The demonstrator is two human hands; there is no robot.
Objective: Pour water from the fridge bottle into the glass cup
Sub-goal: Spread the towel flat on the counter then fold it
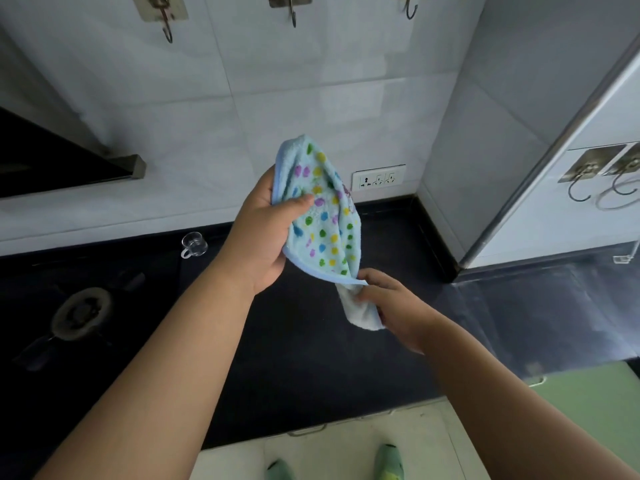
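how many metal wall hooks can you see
5: three metal wall hooks along the top, left, middle, right, and two on the white panel at right. More may lie outside the frame.

Home kitchen: gas burner (82,312), countertop (311,358).

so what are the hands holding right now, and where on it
Both hold the polka-dot towel: left hand grips its upper bunched part, right hand pinches its lower end.

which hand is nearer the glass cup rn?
Left. The left hand, gripping the towel, is just right of the glass cup; the right hand is farther right.
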